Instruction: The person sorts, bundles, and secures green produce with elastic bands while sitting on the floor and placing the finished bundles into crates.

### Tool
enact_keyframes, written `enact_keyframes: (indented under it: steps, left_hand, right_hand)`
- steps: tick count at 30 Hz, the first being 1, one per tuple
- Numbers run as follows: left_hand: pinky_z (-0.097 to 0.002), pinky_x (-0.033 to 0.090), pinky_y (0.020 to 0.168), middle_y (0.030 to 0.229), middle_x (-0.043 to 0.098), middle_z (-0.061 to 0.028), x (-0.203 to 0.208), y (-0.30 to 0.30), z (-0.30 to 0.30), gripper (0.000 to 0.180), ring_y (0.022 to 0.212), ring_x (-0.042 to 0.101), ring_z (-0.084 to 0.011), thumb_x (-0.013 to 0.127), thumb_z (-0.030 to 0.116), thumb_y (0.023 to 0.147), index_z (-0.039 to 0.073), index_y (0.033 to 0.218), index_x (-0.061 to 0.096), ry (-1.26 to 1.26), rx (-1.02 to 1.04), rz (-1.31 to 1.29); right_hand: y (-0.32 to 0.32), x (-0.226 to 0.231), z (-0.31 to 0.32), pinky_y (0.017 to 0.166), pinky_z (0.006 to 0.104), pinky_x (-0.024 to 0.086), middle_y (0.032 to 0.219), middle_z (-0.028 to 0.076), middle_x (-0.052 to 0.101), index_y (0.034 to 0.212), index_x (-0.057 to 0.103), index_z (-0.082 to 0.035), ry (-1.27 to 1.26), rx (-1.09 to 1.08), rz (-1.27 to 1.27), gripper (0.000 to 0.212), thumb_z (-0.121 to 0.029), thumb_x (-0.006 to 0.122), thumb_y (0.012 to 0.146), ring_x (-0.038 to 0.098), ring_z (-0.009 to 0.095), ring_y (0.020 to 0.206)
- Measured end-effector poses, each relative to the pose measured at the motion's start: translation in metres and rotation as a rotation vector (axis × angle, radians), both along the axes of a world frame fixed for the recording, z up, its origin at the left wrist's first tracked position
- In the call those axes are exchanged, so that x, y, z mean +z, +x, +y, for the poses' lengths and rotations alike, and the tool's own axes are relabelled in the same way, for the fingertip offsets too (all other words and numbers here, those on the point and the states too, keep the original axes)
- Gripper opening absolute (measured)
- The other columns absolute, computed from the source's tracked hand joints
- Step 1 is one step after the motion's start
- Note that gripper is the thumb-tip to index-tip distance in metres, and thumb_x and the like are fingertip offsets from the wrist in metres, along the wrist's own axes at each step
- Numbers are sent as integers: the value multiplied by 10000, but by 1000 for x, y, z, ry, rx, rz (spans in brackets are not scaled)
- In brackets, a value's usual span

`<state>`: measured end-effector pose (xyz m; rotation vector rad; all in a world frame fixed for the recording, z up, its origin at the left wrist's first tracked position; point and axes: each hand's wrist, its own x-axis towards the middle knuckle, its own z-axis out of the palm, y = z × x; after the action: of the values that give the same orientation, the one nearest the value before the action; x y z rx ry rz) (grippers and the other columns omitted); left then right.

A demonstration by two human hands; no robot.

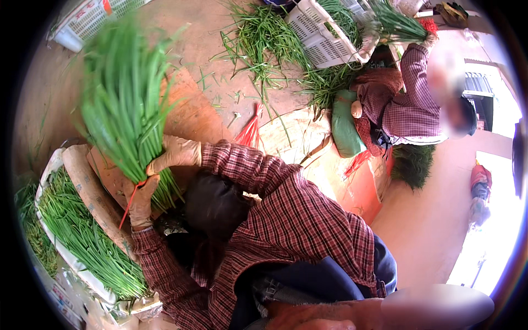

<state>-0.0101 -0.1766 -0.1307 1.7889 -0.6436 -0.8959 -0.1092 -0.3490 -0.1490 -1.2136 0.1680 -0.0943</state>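
Note:
A big bunch of long green chives (124, 110) is held up at the left, its leaf ends blurred by motion. My gloved right hand (179, 153) is closed on the bunch's right side near its lower part. My gloved left hand (142, 201) closes around it just below, where a thin red tie (126, 208) runs against the stalks and hangs past the fingers. Cut ends stick out beneath both hands. Whether the tie is knotted cannot be seen.
Beside my left arm lies a white-rimmed container (47, 220) full of chives. Red ties (251, 129) lie on a board ahead. Loose chives (269, 41) cover the floor near a white crate (322, 36). At right, another person (410, 110) in a checked shirt holds chives.

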Motion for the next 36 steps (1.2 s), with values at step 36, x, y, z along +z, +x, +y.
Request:
enact_keyframes:
  steps: [36]
  left_hand:
    - [-338, 501, 844, 1090, 614, -96, 6, -1, -7, 611, 951, 607, -216, 795, 227, 738, -10, 1222, 508, -91, 138, 276]
  right_hand:
    - [15, -23, 3, 985, 339, 406, 1234, 79, 579, 1303, 474, -36, 21, 166, 160, 694, -401, 746, 780, 511, 190, 1160]
